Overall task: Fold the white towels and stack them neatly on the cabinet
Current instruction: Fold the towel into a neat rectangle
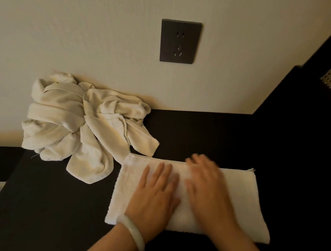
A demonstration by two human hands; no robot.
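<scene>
Both left hand and right hand are pressed flat, gripping nothing, on the towel; smoothing seems in hand, another fold being called for next.

Head camera looks steeply down, close over the cabinet.

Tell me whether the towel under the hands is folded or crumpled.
Folded: the towel lies as a flat rectangle on the cabinet, left hand and right hand flat on it.

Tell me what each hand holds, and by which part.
Nothing is held. The left hand and right hand press flat, fingers straight, on the middle of the folded towel.
</scene>
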